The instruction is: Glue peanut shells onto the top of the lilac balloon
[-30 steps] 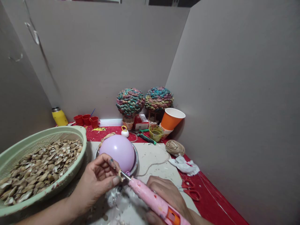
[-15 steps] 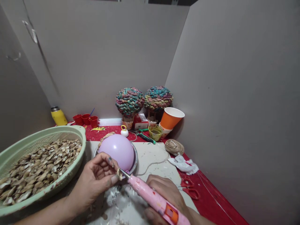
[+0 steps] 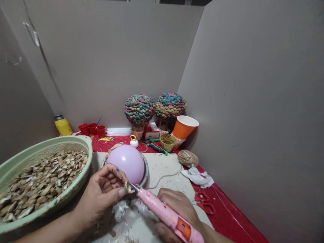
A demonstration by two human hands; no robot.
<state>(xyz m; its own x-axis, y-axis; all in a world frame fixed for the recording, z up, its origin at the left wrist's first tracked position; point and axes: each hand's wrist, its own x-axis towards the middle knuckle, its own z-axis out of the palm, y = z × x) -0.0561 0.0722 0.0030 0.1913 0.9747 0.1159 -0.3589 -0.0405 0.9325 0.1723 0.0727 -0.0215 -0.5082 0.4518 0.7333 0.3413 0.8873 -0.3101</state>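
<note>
Between thumb and fingertips, my left hand (image 3: pixel 105 189) pinches a small shell piece (image 3: pixel 127 186) in front of a lilac balloon (image 3: pixel 126 162). My right hand (image 3: pixel 177 209) is wrapped round a pink glue gun (image 3: pixel 162 211), whose metal tip touches or nearly touches the shell piece. The balloon sits in a metal bowl (image 3: pixel 146 175), with a braided band along its upper left side. To the left, a green basket (image 3: pixel 90 148) holds several brown shell pieces (image 3: pixel 50 179).
Two colourful balls on stands (image 3: pixel 140 109) are at the back, beside an orange cup (image 3: pixel 184 129). A twine roll (image 3: pixel 187 158), white tissue (image 3: pixel 198 178) and red scissors (image 3: pixel 206 206) lie at the right. Red cups (image 3: pixel 92 128) and a yellow bottle (image 3: pixel 63 126) stand back left.
The view has shifted very slightly. My left hand, the shell piece and the glue gun have moved a little to the left; both grips are unchanged.
</note>
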